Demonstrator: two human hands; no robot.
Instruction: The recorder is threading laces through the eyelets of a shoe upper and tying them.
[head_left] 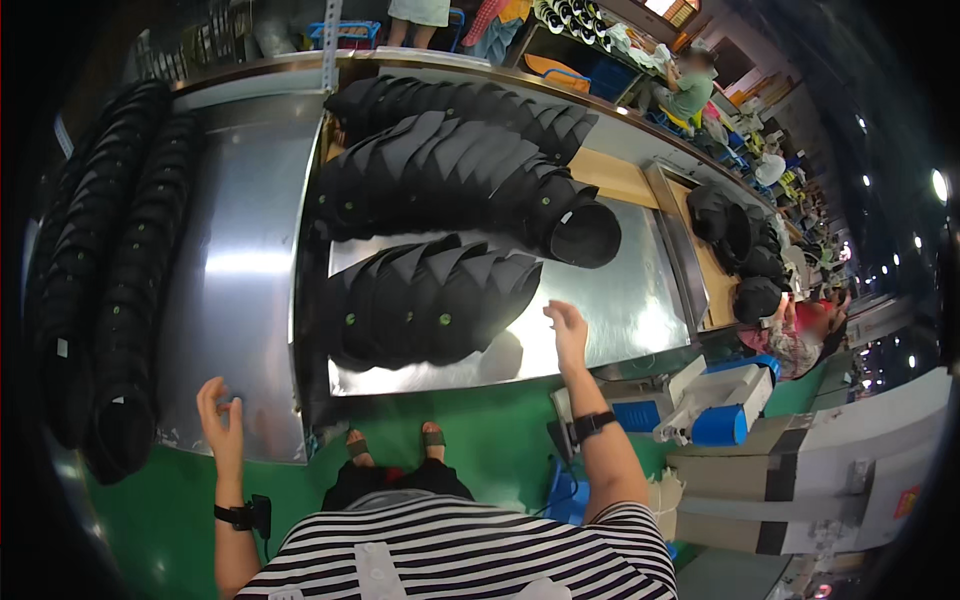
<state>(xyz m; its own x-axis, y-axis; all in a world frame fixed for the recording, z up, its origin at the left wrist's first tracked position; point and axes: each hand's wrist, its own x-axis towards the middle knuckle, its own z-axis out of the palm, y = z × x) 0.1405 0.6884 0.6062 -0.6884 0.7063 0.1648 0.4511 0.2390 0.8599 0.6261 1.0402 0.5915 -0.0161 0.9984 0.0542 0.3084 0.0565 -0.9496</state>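
My left hand [219, 415] hovers over the near edge of the left metal table [240, 200], fingers loosely curved and apart, nothing in it. My right hand [566, 332], also empty with fingers bent but parted, is above the right metal tabletop [640, 290]. Just left of it lies a short row of nested black cap-like pieces [430, 305] with peaked upper edges and small green round marks; the hand does not touch it. Behind this, a longer nested row [430, 185] ends in a round open rim, with another row [400, 100] farther back.
Two long nested black rows [145, 290] stretch along the far left. More black pieces [735, 235] lie in a wooden-bottomed section at right. Blue-and-white equipment [700, 400] and cardboard boxes [800, 470] stand at lower right. Other people [690, 85] work beyond the tables.
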